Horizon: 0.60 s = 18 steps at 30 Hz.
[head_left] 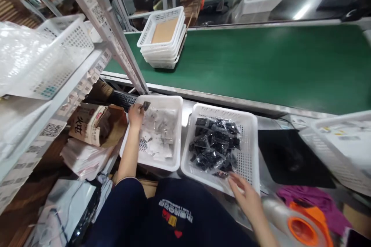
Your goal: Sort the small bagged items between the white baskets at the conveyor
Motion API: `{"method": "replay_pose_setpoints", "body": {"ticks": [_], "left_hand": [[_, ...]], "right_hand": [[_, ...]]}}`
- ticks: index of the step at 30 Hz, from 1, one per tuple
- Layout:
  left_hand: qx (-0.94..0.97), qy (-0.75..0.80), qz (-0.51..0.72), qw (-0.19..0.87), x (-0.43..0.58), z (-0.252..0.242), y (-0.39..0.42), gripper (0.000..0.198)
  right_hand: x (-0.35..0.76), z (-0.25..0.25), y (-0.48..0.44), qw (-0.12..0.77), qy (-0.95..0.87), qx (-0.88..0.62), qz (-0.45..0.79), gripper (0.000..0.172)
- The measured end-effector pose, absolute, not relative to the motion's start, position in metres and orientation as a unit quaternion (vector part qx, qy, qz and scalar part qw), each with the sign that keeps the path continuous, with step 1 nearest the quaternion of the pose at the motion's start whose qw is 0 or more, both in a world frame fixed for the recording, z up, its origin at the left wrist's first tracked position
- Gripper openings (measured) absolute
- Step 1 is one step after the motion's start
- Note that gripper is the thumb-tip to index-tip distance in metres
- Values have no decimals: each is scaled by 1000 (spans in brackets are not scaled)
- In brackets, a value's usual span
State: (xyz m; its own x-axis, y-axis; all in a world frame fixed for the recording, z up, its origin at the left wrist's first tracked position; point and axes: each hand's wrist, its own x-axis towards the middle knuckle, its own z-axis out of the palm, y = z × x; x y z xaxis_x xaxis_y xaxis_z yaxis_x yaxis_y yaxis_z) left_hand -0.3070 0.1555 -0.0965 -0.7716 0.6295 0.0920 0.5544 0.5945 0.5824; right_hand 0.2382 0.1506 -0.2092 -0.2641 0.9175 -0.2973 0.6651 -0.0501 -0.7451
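Observation:
My left hand point(136, 114) is closed on a small dark packet point(146, 105) at the far left corner of a white basket point(176, 139) that holds several clear and white packets. My right hand point(245, 195) rests with its fingers spread at the near edge of a second white basket point(251, 150). That basket is filled with several small black packets in clear bags point(214, 144). The right hand holds nothing that I can see.
A green conveyor belt point(261, 61) runs behind the baskets, with a stack of white baskets point(164, 38) on it. Shelving with baskets and bags stands at left. A black mat point(290, 158), a tape dispenser point(304, 227) and another white basket point(342, 150) lie at right.

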Motion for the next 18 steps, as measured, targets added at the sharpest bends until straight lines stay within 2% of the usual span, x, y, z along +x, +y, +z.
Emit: {"method": "replay_pose_setpoints", "body": {"ticks": [3,5,7,9,11,13,14,16,18], "left_hand": [[362,835,407,81,-265,-90,105,11],[415,770,438,208,-222,-94,79,16],[493,663,442,348,-185,-98,69,20],[564,563,434,420,-173,-98,80,26],[587,568,419,398,-192,-98,109,36],[555,681,356,318,-228,-102,141,48],[528,745,281,296,-246,-107,154,54],[509,789,114,326,-269,-118,163,69],[547,754,20,362,-272,-130,146,80]], "right_hand": [[190,-164,161,215,-669,-548,454,58],[145,-131,168,244,-697,-470,484,68],[102,-105,172,226,-722,-387,527,79],[70,-91,172,168,-737,-342,558,65],[55,-90,169,117,-747,-343,557,43],[54,-96,164,102,-751,-373,536,39],[56,-99,162,102,-750,-389,525,41],[64,-104,159,101,-745,-421,508,44],[69,-104,160,103,-738,-452,490,44]]}}
